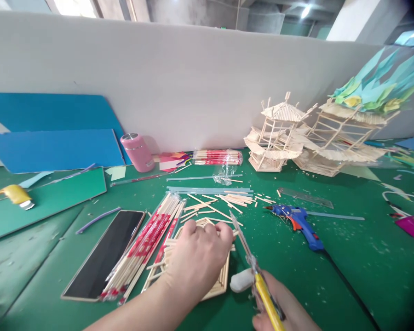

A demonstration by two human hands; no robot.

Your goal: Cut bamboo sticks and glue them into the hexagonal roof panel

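My left hand (202,250) is closed, its fingers curled down over a small frame of wooden sticks (224,280) on the green table. The hand covers much of the frame; short stick ends (155,271) jut out on its left. My right hand (286,303) is wrapped round a yellow-handled tool (267,296) with long, pointed metal jaws; I cannot tell whether it is scissors or pliers. The tips point up and away, just right of my left fingertips. A white covering (241,280) shows on one right-hand finger. Cut wooden sticks (236,200) lie scattered beyond the frame.
Left of the frame are packed sticks (148,234) and a phone (105,253). A blue glue gun (298,220) lies right, its cord running forward. Behind stand a pink flask (137,151) and stick pavilion models (278,133). Glue sticks (210,190) lie mid-table.
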